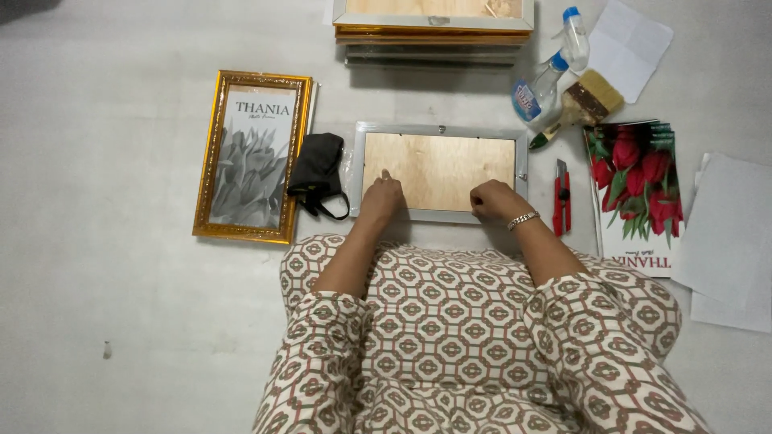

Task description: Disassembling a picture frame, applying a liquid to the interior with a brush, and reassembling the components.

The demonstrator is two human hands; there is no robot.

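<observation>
- Two hands rest on one silver picture frame (440, 137), which lies face down on the floor with its plywood backing up; the frame's near edge lies under both hands.
- Just left of the left hand (381, 195) lies a gold-framed flower print (253, 157), with a dark cloth pouch (317, 173) between it and the silver frame.
- Beyond the hands, a stack of more frames (433, 28) sits well apart.
- Right of the right hand (492, 199) lie a stack of red tulip prints (638, 193), a paintbrush (581, 104), a spray bottle (551, 76) and, nearest, a red utility knife (561, 197).
- Left hand: fingers curled, fingertips pressing the backing near the lower rail, grasping nothing.
- Right hand: loosely clenched on the backing's lower edge, bracelet at the wrist; whether it pinches anything cannot be told.
</observation>
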